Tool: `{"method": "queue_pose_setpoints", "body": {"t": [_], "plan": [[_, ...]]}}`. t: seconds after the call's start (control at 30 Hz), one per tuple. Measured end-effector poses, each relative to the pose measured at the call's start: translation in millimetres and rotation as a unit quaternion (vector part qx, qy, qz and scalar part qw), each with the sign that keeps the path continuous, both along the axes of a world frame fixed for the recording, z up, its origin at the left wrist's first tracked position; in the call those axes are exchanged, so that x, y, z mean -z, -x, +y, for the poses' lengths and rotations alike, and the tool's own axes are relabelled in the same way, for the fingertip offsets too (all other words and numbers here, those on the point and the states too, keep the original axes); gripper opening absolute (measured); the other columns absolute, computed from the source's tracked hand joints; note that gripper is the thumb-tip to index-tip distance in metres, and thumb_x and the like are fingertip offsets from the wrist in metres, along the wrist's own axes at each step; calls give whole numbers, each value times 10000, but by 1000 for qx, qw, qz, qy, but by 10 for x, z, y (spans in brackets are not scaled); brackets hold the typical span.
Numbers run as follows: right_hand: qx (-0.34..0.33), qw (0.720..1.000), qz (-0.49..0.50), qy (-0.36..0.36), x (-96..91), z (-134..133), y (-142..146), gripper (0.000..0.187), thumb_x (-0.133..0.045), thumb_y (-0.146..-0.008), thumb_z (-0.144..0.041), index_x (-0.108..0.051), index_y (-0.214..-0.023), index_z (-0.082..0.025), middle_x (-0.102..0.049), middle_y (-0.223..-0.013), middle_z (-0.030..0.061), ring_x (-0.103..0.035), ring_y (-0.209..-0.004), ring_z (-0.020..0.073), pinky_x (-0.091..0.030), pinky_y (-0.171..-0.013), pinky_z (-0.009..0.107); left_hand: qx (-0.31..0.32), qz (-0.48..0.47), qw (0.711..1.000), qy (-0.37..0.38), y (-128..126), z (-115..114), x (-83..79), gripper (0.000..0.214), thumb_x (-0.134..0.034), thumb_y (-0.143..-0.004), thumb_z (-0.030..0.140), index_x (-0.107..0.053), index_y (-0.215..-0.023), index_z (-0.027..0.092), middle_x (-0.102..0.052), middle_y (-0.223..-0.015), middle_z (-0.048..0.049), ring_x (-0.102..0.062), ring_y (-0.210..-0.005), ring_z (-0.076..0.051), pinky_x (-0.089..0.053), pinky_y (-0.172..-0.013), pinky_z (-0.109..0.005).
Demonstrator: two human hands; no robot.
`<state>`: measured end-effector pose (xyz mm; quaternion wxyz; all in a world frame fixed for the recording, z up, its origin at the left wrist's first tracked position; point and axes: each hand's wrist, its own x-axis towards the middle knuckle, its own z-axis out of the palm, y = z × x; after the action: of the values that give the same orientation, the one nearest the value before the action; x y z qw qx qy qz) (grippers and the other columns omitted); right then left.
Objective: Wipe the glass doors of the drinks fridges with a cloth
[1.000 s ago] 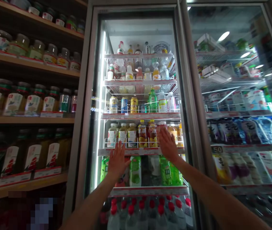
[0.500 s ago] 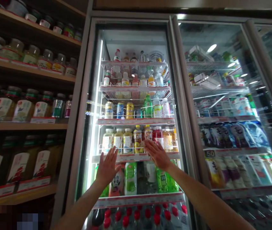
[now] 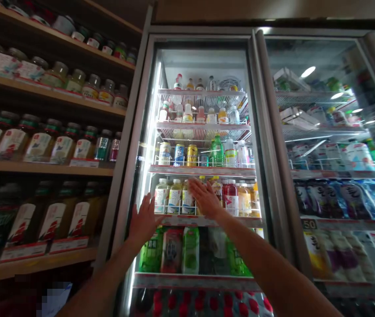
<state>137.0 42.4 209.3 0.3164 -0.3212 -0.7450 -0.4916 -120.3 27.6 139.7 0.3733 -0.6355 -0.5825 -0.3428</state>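
1. Left hand (image 3: 142, 223): fingers spread, before the glass-fronted drinks fridge (image 3: 200, 31).
2. Right hand (image 3: 207, 200): fingers outstretched, before it too.
3. Pale-labelled bottle (image 3: 175, 197): between both hands' fingers; red-drink bottle (image 3: 231, 196): right of the right fingers.

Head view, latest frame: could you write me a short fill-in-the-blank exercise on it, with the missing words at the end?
1. In height, the right hand appears ____ than the left hand.
2. The gold can stands just to the ____ of the blue can.
3. Most caps at the bottom of the lit cooler are coloured ____.
4. The wooden shelves are on the picture's ____ side.

Missing words: higher; right; red; left.
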Motion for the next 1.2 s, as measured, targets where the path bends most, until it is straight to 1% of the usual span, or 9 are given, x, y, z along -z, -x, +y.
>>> {"method": "queue_pose_setpoints", "body": {"t": [0.17,0.27,0.37,0.57,0.63,0.73,0.87,1.03,1.2], "plan": [[34,978,203,-29,-238,67,163,511,-326,-890,-192,-338,-1400,-184,-265,-1495,66,-164,-1401,234,-141,-1109,506,-21,-15,999,35,221,-4,-85,686,-441,-843,444,-305,-1393,58,-208,-1493,-179,-238,-1378,-295,-253,-1075,-544],[-9,998,62,-13,-65,121,432,516,-363,-886,-202,-334,-1401,-190,-289,-1487,64,-168,-1400,224,-121,-1121,503,-6,-6,999,42,302,6,-55,684,-439,-845,453,-298,-1399,78,-202,-1498,-166,-237,-1379,-287,-251,-1081,-532],[-63,990,-128,8,95,137,691,503,-392,-883,-208,-355,-1384,-228,-319,-1476,39,-171,-1400,183,-101,-1138,484,-6,-9,999,40,415,23,24,680,-453,-838,443,-305,-1395,82,-229,-1492,-169,-247,-1375,-290,-258,-1081,-525],[-20,997,60,40,-279,115,1060,500,-384,-878,-186,-360,-1378,-169,-270,-1493,76,-162,-1400,250,-103,-1115,564,-26,-24,998,54,644,-6,114,678,-489,-822,411,-322,-1378,60,-255,-1483,-181,-259,-1369,-298,-267,-1080,-525],[-32,998,13,52,-215,90,1169,489,-400,-870,-172,-386,-1359,-174,-277,-1491,72,-153,-1403,244,-107,-1119,560,-27,-27,998,53,662,-40,106,677,-490,-823,418,-323,-1378,69,-253,-1484,-179,-255,-1371,-295,-266,-1080,-523],[-77,985,-138,66,116,32,1243,435,-393,-879,-168,-444,-1311,-195,-350,-1459,50,-193,-1392,207,-137,-1131,522,-29,-22,998,58,660,-84,88,679,-491,-824,407,-312,-1380,60,-242,-1486,-187,-252,-1373,-292,-260,-1079,-526],[-92,969,-220,64,310,7,1066,423,-404,-882,-176,-461,-1300,-215,-405,-1427,34,-243,-1375,175,-148,-1141,487,-19,-4,999,41,662,-95,63,666,-477,-822,393,-322,-1375,56,-255,-1480,-191,-266,-1367,-299,-264,-1073,-540],[-18,1000,7,15,326,23,425,482,-396,-885,-179,-387,-1367,-191,-294,-1482,68,-179,-1399,225,-84,-1125,549,-8,6,999,35,541,-73,48,682,-475,-823,406,-308,-1386,61,-226,-1491,-178,-255,-1372,-294,-252,-1082,-538],[-8,990,-131,44,529,-76,-462,424,-368,-914,-220,-439,-1326,-286,-367,-1448,-4,-233,-1381,141,-74,-1153,443,34,51,998,26,165,-44,74,662,-456,-843,418,-298,-1401,100,-213,-1498,-156,-239,-1380,-279,-228,-1094,-527]]}}
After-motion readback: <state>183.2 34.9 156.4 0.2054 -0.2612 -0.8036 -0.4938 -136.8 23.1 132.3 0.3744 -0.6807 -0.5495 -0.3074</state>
